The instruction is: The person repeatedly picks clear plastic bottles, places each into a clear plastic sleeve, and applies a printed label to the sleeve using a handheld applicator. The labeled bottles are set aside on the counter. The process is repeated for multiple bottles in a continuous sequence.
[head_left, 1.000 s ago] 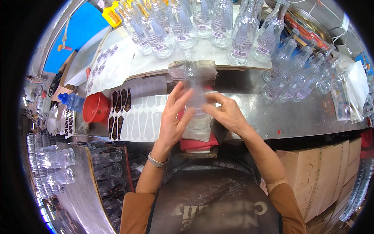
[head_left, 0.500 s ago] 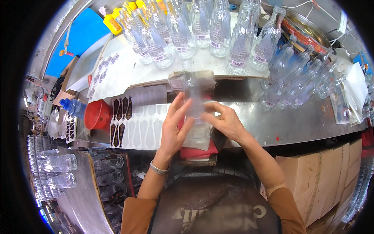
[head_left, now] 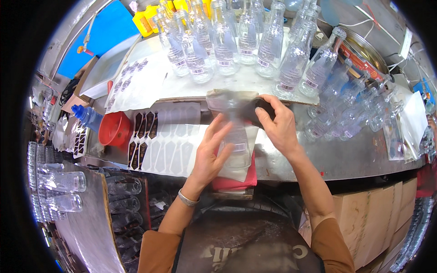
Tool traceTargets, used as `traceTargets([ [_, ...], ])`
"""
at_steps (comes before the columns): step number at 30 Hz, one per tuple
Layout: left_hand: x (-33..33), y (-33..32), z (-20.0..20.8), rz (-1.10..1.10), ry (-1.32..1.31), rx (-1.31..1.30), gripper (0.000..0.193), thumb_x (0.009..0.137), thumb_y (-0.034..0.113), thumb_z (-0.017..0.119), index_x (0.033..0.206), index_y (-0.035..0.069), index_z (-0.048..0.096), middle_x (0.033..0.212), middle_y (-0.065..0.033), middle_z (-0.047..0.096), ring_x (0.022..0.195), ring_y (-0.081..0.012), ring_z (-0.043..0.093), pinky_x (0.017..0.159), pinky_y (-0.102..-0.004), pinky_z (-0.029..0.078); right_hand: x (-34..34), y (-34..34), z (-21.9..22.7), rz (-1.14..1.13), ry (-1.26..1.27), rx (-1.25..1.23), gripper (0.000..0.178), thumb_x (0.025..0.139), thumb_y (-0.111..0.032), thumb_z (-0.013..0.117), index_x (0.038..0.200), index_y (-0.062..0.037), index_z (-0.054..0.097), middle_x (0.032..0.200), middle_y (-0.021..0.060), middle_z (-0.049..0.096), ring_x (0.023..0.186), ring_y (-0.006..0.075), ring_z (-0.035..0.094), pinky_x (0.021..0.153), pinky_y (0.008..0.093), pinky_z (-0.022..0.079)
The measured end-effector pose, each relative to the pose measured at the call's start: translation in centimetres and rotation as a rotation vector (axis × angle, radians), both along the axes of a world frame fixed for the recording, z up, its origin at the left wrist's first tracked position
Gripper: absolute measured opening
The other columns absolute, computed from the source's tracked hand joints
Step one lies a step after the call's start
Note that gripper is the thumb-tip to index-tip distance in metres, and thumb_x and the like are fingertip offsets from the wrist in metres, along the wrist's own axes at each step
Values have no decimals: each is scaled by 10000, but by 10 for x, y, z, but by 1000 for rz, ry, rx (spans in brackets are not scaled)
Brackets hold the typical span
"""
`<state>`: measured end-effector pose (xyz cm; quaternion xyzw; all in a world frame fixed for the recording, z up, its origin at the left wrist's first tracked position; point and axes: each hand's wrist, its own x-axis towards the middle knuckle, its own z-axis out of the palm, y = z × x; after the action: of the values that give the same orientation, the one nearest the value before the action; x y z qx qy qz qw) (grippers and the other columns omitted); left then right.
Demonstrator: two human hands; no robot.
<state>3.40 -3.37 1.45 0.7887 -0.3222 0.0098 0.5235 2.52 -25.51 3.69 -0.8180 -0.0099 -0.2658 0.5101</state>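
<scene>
A clear glass bottle with a printed label lies on a cloth-covered rest in front of me, its neck pointing away and smeared by motion. My left hand is beside it, fingers stretched and apart, the tips at the bottle's left side. Whether they touch the glass I cannot tell. In my right hand is a dark, smooth piece like a pad or scraper, gripped between thumb and fingers. Its blurred left end is at the bottle's neck. Under the bottle, a red cloth shows at the near end.
Left of the bottle lie sheets of dark tie-shaped stickers, a red bucket and a blue-capped bottle. Labelled bottles crowd the white board behind. More bottles stand right. Cartons are stacked below at right.
My right hand has moved up and now holds the dark piece at the bottle's neck; earlier its fingers were by the bottle's side. My left hand remains at the left side.
</scene>
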Motion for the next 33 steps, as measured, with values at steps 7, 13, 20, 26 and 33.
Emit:
traceTargets([
  [7, -15, 24, -19, -89, 115, -107, 1050, 811, 165, 839, 1606, 16, 170, 1608, -205, 320, 1434, -321, 414, 1156, -430, 366, -7, 8, 28, 123, -206, -417, 291, 773, -25, 741, 1058, -62, 696, 982, 117, 695, 915, 283, 665, 803, 354, 534],
  [13, -34, 19, -32, 82, -21, -17, 1073, 710, 188, 882, 1544, -43, 248, 1356, -205, 540, 1172, -360, 584, 1009, -445, 462, -55, 47, 38, 372, -386, -626, 267, 694, -110, 714, 949, -57, 652, 950, 63, 635, 863, 262, 631, 785, 379, 517],
  [20, -40, 14, -36, 119, -107, -22, 1196, 709, 151, 897, 1550, -104, 85, 1425, -225, 500, 1177, -356, 594, 970, -428, 517, -12, 55, 37, 474, -61, -630, 103, 787, -92, 653, 863, -31, 621, 861, 115, 608, 848, 311, 616, 740, 417, 522],
  [26, -40, 15, -22, 50, 34, -49, 1293, 718, 108, 895, 1577, -53, -58, 1444, -248, 486, 1275, -352, 558, 1058, -419, 463, -14, 48, 38, 382, -279, -667, 104, 774, -95, 699, 841, -70, 623, 835, 104, 609, 840, 313, 626, 704, 434, 518],
  [33, -39, 21, -29, 21, 134, -65, 1185, 759, 76, 863, 1600, -21, 34, 1481, -240, 468, 1309, -313, 531, 1094, -416, 430, 6, 15, 26, 141, -309, -479, 182, 739, -79, 745, 909, -95, 682, 886, 80, 630, 871, 288, 639, 743, 401, 537],
])
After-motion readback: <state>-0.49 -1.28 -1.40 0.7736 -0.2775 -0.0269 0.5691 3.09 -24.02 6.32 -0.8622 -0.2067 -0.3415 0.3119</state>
